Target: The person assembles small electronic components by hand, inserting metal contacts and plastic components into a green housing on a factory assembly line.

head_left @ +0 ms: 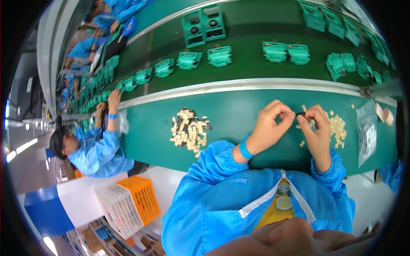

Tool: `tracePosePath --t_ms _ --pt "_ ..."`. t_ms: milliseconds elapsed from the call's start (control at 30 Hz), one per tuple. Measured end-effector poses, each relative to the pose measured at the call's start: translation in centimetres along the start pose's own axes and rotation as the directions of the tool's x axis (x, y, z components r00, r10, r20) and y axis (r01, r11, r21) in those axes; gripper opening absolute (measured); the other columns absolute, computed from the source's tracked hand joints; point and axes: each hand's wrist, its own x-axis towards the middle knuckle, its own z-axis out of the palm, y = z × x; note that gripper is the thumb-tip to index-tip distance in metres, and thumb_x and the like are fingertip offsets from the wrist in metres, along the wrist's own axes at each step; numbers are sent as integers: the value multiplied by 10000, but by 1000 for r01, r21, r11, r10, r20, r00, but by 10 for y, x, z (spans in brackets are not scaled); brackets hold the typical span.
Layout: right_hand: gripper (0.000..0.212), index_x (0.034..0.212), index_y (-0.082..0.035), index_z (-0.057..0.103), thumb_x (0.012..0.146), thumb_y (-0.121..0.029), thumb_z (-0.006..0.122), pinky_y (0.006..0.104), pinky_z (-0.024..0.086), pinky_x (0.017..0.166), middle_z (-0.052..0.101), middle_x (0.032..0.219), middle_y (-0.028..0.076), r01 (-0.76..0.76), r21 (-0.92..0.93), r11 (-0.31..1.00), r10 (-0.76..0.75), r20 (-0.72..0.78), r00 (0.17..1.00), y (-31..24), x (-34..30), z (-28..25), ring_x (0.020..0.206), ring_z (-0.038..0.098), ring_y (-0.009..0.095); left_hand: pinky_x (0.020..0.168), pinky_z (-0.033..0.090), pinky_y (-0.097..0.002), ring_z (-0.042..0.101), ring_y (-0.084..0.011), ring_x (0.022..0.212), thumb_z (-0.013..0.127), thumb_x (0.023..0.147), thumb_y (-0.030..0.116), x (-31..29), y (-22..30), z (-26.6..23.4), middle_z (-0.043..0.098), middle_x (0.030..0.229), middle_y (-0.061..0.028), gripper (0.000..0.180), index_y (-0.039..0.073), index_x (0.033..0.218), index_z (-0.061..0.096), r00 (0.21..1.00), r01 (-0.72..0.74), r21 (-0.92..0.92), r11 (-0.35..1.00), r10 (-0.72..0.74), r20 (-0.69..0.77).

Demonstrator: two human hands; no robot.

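Note:
Both hands meet over the green bench at a small dark part, whose exact kind is too small to make out. My left hand, with a blue band at its wrist, pinches thumb and forefinger at the part's left side. From the other side my right hand grips it between thumb and forefinger. Beside and partly behind the right hand lies a scatter of small cream pieces. Further left on the bench is a heap of cream pieces mixed with black ones.
A clear plastic bag lies right of the scatter. Beyond a pale rail, teal housings stand in rows on a green conveyor. A co-worker in blue handles parts at the left. Orange and white crates stand below the bench.

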Motion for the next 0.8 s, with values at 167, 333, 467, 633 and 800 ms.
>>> tracePosePath --t_ms 167,333,467,633,800 --pt "157 967 9 633 854 -17 739 328 468 747 578 907 98 88 -348 933 -97 -6 995 8 1 5 832 569 197 759 422 -366 590 -217 762 740 849 49 -3 -7 4 621 832 -44 94 59 864 648 954 -246 352 903 289 -77" --pt "198 1019 14 621 862 -25 736 296 461 774 566 969 46 -184 102 978 175 92 980 10 7 1 885 548 147 775 402 -366 590 -226 783 746 836 51 -2 -12 -3 621 835 -39 113 76 869 641 947 -250 358 899 304 -102" --pt "239 1076 -1 611 874 -34 736 249 446 793 554 1018 -1 -388 321 864 327 227 917 3 12 3 939 522 87 773 411 -375 594 -237 790 753 827 41 -1 -17 -3 630 849 -43 124 75 872 643 940 -278 346 896 328 -95" --pt "75 926 -24 627 918 3 696 227 439 762 544 926 -17 -343 328 880 296 186 937 8 12 5 825 539 66 773 450 -386 607 -272 821 765 826 19 -1 -15 -8 645 869 -78 123 57 886 664 942 -272 335 902 321 -99" --pt "83 896 -29 601 903 -6 681 223 409 695 532 889 -24 -338 405 849 284 189 940 21 12 -2 790 513 42 791 484 -364 628 -271 843 733 864 17 -3 -18 -10 667 945 -101 118 34 975 700 944 -320 360 876 326 47"
